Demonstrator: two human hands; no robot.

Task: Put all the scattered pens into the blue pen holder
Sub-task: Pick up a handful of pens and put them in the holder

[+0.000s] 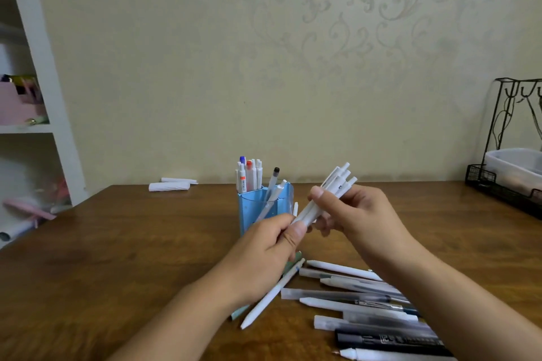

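Our left hand (275, 246) is pinching the lower end of a bundle of white pens (322, 199) beside the blue pen holder (265, 211); our right hand (352, 208) is clasping its middle. Light, stiff, slippery barrels are probably needing a mid-shaft hold.

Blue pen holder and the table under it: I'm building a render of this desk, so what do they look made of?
The blue pen holder looks like translucent glossy plastic: pen barrels show through its wall. The brown table looks like varnished wood or wood-look laminate: grain streaks and a soft sheen; which one is unclear.
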